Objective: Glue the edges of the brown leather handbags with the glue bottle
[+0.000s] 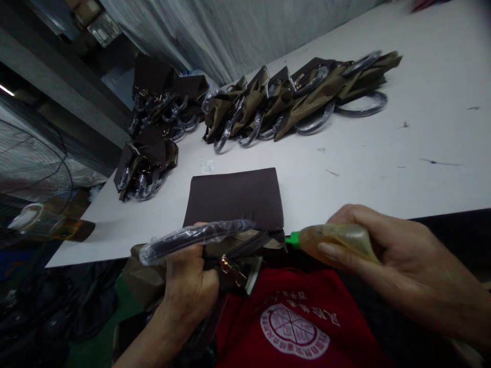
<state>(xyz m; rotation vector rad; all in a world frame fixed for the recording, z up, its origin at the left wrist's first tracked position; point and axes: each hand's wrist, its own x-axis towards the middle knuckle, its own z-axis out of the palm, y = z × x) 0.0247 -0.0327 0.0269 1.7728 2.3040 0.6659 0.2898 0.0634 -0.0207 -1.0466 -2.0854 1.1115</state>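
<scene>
A dark brown handbag (236,197) lies partly over the table's near edge, its smooth panel flat on the tabletop. My left hand (190,286) is closed around the bag below its plastic-wrapped handle (195,237). Gold-coloured hardware (232,268) shows on the bag beside my thumb. In my right hand (387,260) is a soft, yellowish squeeze bottle (337,240) with a green nozzle, held between thumb and fingers. The nozzle tip is at the bag's right edge; whether it touches cannot be made out. The lower part of the bag is hidden by my left hand.
Olive and brown bags (303,99) with wrapped handles lie in a row at the back of the white table (383,168). More brown bags (148,163) are heaped at the left. A bottle-like container (49,225) stands off the left edge. Thread scraps dot the tabletop.
</scene>
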